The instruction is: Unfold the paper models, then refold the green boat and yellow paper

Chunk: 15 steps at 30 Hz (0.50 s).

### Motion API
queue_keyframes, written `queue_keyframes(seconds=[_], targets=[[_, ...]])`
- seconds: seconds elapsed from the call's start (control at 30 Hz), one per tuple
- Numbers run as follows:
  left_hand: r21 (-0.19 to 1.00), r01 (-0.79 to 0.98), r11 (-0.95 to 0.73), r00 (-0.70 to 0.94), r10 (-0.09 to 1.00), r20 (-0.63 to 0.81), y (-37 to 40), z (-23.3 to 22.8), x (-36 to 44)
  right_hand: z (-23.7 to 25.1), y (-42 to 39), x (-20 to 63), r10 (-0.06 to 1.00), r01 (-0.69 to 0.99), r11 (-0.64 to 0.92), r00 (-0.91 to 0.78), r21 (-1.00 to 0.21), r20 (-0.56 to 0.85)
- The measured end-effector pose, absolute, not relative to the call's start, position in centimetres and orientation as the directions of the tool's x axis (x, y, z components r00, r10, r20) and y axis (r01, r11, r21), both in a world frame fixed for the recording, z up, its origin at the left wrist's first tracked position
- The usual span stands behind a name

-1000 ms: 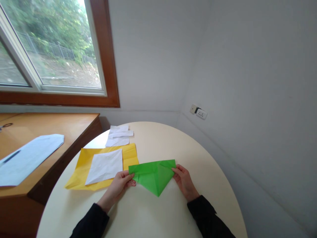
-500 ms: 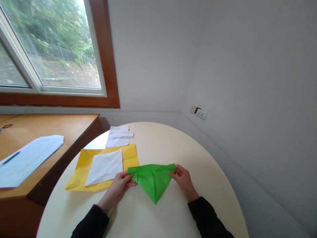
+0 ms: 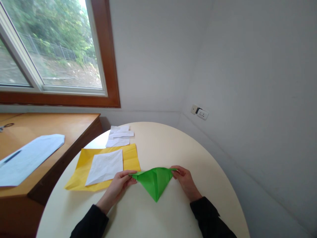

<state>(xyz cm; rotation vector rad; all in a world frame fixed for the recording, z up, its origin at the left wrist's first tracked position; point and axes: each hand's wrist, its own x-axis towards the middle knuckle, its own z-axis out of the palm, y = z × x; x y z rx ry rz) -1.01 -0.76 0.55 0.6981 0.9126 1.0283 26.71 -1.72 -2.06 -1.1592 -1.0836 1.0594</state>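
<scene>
A green sheet of paper, folded into a downward-pointing triangle, lies on the round cream table in front of me. My left hand pinches its left corner. My right hand pinches its right corner. The top edge of the green paper is lifted and tipping toward me. Both sleeves are black.
A yellow sheet with a white sheet on it lies left of the green paper. Small white paper pieces sit behind it. A wooden desk at the left carries a white envelope. A wall socket is at right.
The upper flap of the green paper has come down toward me, so the visible shape is flatter. Both hands stayed at the corners, shifting slightly.
</scene>
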Motion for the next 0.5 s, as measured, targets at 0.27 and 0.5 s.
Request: queue_keyframes(seconds=[0.27, 0.5], targets=[[0.873, -0.336, 0.353, 0.297, 0.92, -0.257, -1.05, 0.64, -0.74, -1.68, -1.78, 26.11, 0.986, -0.117, 0.109, 0.138, -0.987, 0.092], [0.947, -0.183, 0.265, 0.296, 0.933, -0.203, -1.33, 0.49, -0.54, -1.72, -1.72, 25.8, 0.988, -0.054, 0.109, 0.114, -0.993, 0.102]])
